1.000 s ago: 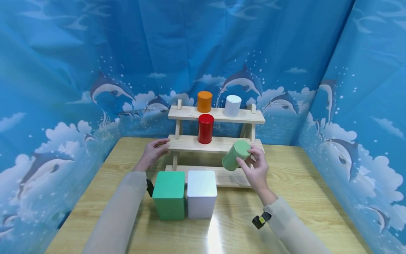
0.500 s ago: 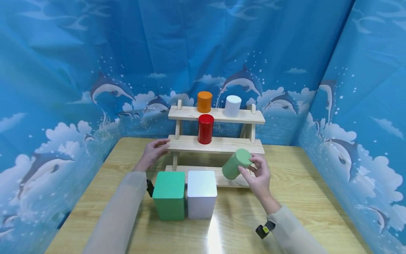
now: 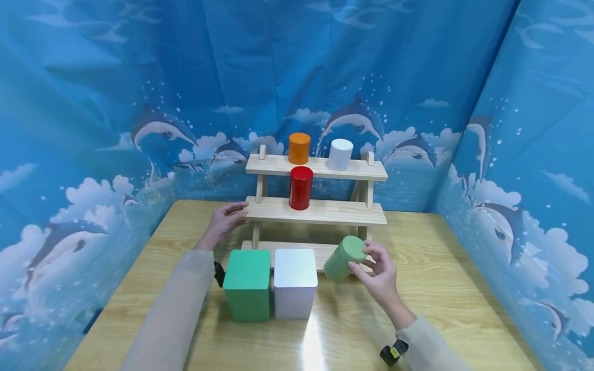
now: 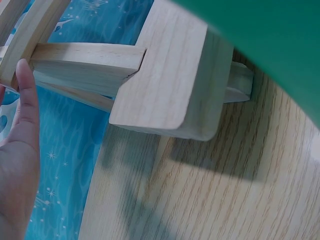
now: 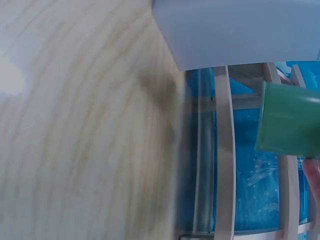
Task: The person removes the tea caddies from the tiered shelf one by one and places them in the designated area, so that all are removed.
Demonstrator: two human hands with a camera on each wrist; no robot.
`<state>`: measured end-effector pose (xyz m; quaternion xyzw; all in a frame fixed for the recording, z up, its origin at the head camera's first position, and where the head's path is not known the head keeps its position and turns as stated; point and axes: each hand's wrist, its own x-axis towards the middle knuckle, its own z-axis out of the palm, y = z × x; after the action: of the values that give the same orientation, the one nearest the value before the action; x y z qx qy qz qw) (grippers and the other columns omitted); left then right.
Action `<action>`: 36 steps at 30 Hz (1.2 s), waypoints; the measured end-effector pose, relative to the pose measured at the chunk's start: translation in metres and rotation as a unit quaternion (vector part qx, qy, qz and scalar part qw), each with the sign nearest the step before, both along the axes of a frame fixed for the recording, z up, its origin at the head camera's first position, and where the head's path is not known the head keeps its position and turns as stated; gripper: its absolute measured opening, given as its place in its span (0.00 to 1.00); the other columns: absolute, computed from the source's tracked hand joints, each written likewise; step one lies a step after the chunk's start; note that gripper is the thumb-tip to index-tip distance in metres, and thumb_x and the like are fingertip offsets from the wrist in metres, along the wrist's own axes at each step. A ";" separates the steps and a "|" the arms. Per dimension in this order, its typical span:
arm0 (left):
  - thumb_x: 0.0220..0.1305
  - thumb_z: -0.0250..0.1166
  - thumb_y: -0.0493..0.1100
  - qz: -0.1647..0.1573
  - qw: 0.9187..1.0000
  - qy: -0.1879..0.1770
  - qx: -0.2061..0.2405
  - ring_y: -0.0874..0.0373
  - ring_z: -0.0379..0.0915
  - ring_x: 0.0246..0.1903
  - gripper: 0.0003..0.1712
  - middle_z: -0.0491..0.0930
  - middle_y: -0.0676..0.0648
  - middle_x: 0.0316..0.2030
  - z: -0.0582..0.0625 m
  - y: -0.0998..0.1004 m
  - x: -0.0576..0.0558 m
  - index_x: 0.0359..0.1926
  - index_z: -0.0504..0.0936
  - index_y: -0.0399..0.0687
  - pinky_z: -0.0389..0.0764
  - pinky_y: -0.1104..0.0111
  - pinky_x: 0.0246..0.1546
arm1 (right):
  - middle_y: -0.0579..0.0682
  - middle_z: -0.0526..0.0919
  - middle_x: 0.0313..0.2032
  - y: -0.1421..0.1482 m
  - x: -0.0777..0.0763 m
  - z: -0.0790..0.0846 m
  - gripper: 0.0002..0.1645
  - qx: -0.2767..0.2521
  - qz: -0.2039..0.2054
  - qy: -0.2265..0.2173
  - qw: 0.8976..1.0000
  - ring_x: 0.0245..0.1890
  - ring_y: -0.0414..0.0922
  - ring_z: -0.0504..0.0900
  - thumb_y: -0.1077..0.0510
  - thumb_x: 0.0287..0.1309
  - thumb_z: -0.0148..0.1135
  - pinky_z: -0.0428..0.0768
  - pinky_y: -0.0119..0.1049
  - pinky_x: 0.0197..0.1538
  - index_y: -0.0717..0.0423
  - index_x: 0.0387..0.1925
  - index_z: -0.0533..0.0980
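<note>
My right hand pinches a green cylindrical canister between thumb and fingers. Tilted, its top leaning to the right, the canister overlaps the right part of the bottom shelf in the head view; in the right wrist view its green side shows. My left hand holds the left end of the three-tier wooden stand's middle shelf; in the left wrist view a digit presses against the wood. A red canister stands on that shelf. Orange and white canisters stand on the top shelf.
A green box and a white box stand side by side on the wooden table, before the stand's left half. Blue dolphin-printed curtains hang behind and at both sides.
My right hand has brought the green canister down from in front of the middle shelf to the bottom shelf's level, still tilted. My left hand stays at the middle shelf.
</note>
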<state>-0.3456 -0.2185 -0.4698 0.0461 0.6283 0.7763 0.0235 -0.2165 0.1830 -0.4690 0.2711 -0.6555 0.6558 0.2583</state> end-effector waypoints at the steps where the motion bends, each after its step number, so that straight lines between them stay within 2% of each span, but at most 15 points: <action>1: 0.56 0.68 0.45 0.000 1.000 0.001 -0.002 0.60 0.76 0.41 0.31 0.74 0.48 0.50 0.000 0.000 0.000 0.58 0.72 0.36 0.67 0.48 0.56 | 0.66 0.69 0.49 0.000 0.002 -0.001 0.26 0.008 -0.001 -0.007 1.000 0.47 0.42 0.78 0.86 0.35 0.63 0.82 0.32 0.41 0.79 0.40 0.65; 4: 0.56 0.68 0.46 0.001 1.000 0.001 -0.006 0.60 0.76 0.41 0.31 0.74 0.48 0.50 0.001 0.000 0.000 0.58 0.72 0.36 0.71 0.51 0.54 | 0.69 0.69 0.49 0.001 0.008 0.000 0.26 0.038 0.000 -0.015 0.999 0.46 0.41 0.78 0.87 0.34 0.63 0.82 0.33 0.40 0.78 0.40 0.66; 8: 0.56 0.68 0.45 0.003 1.000 -0.002 -0.005 0.60 0.76 0.40 0.31 0.74 0.47 0.50 0.001 0.001 0.001 0.58 0.72 0.36 0.74 0.54 0.52 | 0.74 0.69 0.47 -0.003 0.017 0.005 0.26 0.078 0.004 -0.004 0.997 0.47 0.41 0.77 0.86 0.32 0.64 0.82 0.33 0.40 0.78 0.38 0.67; 15: 0.58 0.66 0.43 0.000 1.000 -0.001 0.001 0.60 0.76 0.39 0.30 0.72 0.43 0.52 0.003 0.001 0.003 0.59 0.71 0.34 0.72 0.52 0.53 | 0.73 0.70 0.45 -0.007 0.023 0.007 0.25 0.120 0.007 -0.004 0.993 0.47 0.43 0.77 0.83 0.33 0.67 0.82 0.33 0.39 0.75 0.37 0.69; 25: 0.58 0.66 0.43 0.011 1.000 0.002 -0.012 0.59 0.76 0.41 0.28 0.75 0.47 0.49 -0.002 0.002 0.002 0.57 0.72 0.36 0.79 0.59 0.48 | 0.71 0.72 0.47 -0.008 0.028 -0.004 0.25 0.172 0.045 -0.025 0.984 0.45 0.45 0.78 0.78 0.35 0.70 0.82 0.37 0.43 0.73 0.39 0.70; 32: 0.59 0.65 0.43 0.006 1.000 0.006 -0.005 0.60 0.76 0.41 0.28 0.74 0.48 0.49 -0.003 0.000 0.002 0.58 0.71 0.35 0.76 0.56 0.50 | 0.70 0.72 0.47 -0.012 0.029 -0.010 0.24 0.184 0.068 -0.025 0.980 0.46 0.46 0.78 0.76 0.38 0.70 0.82 0.40 0.42 0.72 0.39 0.70; 36: 0.60 0.65 0.42 0.006 1.000 0.009 0.000 0.60 0.77 0.41 0.27 0.75 0.48 0.49 -0.001 0.001 0.002 0.58 0.71 0.34 0.80 0.62 0.46 | 0.70 0.72 0.47 -0.014 0.029 -0.010 0.24 0.182 0.068 -0.027 0.981 0.46 0.48 0.78 0.77 0.37 0.70 0.82 0.42 0.42 0.71 0.39 0.70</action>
<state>-0.3439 -0.2173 -0.4707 0.0496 0.6286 0.7760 0.0132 -0.1874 0.1693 -0.4792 0.3397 -0.7507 0.5487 0.1410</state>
